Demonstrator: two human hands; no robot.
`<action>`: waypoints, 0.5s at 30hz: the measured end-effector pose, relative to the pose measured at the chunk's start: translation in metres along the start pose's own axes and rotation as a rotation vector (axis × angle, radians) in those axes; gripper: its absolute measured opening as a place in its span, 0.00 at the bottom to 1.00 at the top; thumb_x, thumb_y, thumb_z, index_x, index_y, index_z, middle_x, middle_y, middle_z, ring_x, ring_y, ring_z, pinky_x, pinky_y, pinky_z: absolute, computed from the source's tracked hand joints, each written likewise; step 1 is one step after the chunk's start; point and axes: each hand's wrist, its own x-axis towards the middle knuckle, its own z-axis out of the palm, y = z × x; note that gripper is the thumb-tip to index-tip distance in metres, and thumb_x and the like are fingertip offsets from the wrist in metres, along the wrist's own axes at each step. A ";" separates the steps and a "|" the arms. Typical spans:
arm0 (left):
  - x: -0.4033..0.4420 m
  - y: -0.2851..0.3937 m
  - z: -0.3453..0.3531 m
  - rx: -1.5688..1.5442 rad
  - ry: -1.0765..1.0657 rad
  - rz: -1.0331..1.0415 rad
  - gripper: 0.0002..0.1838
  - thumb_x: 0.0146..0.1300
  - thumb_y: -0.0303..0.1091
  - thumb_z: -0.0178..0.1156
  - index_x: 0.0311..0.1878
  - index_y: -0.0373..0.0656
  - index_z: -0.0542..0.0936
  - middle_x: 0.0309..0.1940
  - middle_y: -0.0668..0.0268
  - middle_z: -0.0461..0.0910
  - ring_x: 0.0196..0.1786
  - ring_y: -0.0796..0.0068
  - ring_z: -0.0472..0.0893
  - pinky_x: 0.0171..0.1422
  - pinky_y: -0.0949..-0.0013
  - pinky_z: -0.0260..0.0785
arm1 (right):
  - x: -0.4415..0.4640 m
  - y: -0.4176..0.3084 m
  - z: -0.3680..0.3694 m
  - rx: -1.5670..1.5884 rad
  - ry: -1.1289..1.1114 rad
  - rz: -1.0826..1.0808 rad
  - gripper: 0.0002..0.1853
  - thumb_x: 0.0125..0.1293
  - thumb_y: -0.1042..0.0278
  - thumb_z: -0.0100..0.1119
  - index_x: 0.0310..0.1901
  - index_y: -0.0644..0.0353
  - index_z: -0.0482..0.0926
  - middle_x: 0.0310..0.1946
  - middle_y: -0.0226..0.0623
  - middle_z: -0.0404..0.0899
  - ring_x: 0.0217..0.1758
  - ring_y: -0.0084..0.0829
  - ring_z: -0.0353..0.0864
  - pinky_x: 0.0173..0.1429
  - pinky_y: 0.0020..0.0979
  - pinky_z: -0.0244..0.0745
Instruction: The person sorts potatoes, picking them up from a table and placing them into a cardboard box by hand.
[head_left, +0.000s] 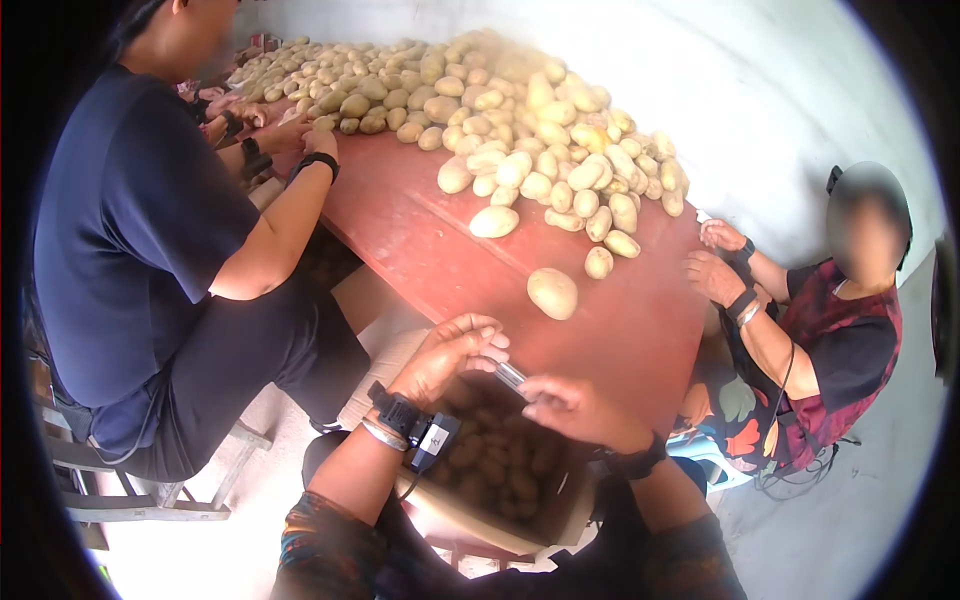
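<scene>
Slim tool (510, 374), pinched by the fingers of our right hand (580, 408), slanted lengthwise up-left from them to our left hand (445, 360), whose grip we couldn't tell.

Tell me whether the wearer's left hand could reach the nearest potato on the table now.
Probably yes: only bare red tabletop seems to lie between the left hand and that potato. The left hand is at the small shiny tool in the right hand, though, so may need to come away first.
</scene>
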 end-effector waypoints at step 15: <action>0.010 0.006 -0.016 -0.178 -0.020 0.034 0.17 0.64 0.38 0.56 0.51 0.37 0.72 0.42 0.58 0.79 0.45 0.65 0.80 0.50 0.65 0.72 | 0.132 -0.058 -0.116 -0.536 0.079 0.253 0.21 0.56 0.61 0.63 0.49 0.65 0.74 0.42 0.45 0.80 0.45 0.37 0.79 0.48 0.34 0.73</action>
